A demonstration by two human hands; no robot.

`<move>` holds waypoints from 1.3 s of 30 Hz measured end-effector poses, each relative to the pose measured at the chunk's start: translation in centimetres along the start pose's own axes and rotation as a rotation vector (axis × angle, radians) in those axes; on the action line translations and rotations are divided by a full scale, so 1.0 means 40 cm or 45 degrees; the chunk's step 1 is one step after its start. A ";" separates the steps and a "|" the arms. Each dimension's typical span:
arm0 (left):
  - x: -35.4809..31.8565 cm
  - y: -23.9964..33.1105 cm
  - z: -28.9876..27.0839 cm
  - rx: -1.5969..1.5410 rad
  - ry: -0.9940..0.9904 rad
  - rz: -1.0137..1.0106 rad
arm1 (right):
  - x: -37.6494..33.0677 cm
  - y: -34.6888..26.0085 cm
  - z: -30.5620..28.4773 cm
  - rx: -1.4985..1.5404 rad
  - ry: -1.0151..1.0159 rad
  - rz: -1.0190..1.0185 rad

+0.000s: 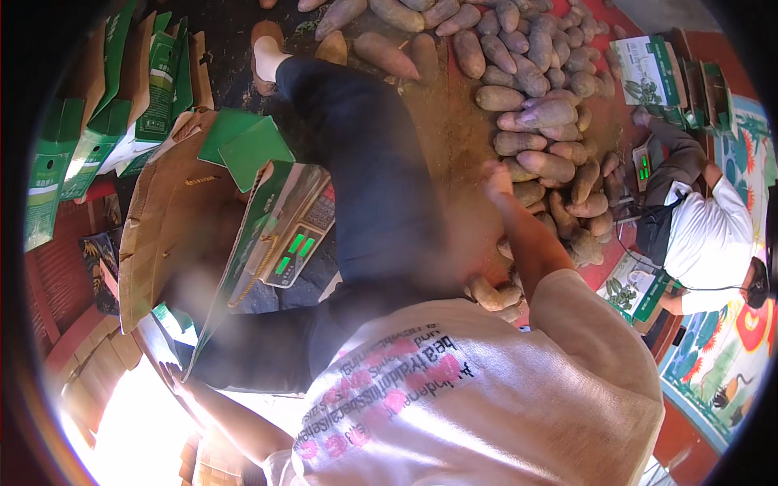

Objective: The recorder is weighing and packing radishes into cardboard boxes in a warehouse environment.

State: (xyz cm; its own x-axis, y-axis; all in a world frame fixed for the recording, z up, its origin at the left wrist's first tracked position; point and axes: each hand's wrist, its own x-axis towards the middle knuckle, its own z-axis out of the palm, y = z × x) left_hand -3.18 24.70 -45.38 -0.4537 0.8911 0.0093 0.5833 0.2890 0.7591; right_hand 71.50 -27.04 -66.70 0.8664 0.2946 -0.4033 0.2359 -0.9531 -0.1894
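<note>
Reaching out to the right, my right hand (497, 183) is at the near edge of a large pile of sweet potatoes (549, 166). Its fingers are blurred and partly hidden, and whether they grip one cannot be made out. My left hand (172, 377) is at the lower left, against the edge of an open cardboard carton (166, 211), its fingers stretched out in strong glare. Between my legs and the carton stands a digital scale (298, 243) with lit green figures, and a green and white carton panel (258, 219) leans beside it.
Several green cartons (154, 97) stand at the far left. Loose sweet potatoes (385, 55) lie beyond my knee. At the right a co-worker in a white top (713, 235) bends beside another scale (643, 166) and a white and green carton (634, 285).
</note>
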 end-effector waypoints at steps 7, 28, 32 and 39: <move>0.014 -0.076 -0.089 -0.163 0.150 -0.299 | 0.086 0.061 -0.201 -0.390 0.269 0.260; -0.160 0.310 -0.107 0.046 0.226 0.556 | 0.006 0.170 -0.198 -0.693 0.191 -0.003; -0.319 0.500 -0.041 0.105 -0.012 0.944 | -0.011 0.188 -0.185 -0.515 0.386 0.020; -0.467 0.583 -0.006 0.198 -0.551 1.283 | -0.016 -0.041 -0.310 0.193 0.664 -0.117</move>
State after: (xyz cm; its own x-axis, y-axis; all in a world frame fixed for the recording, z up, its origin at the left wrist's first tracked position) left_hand 18.73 14.72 -27.71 0.5322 0.7815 0.3255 0.6451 -0.6234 0.4419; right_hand 76.00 -26.50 -55.03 0.9575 0.2664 0.1106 0.2883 -0.8932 -0.3450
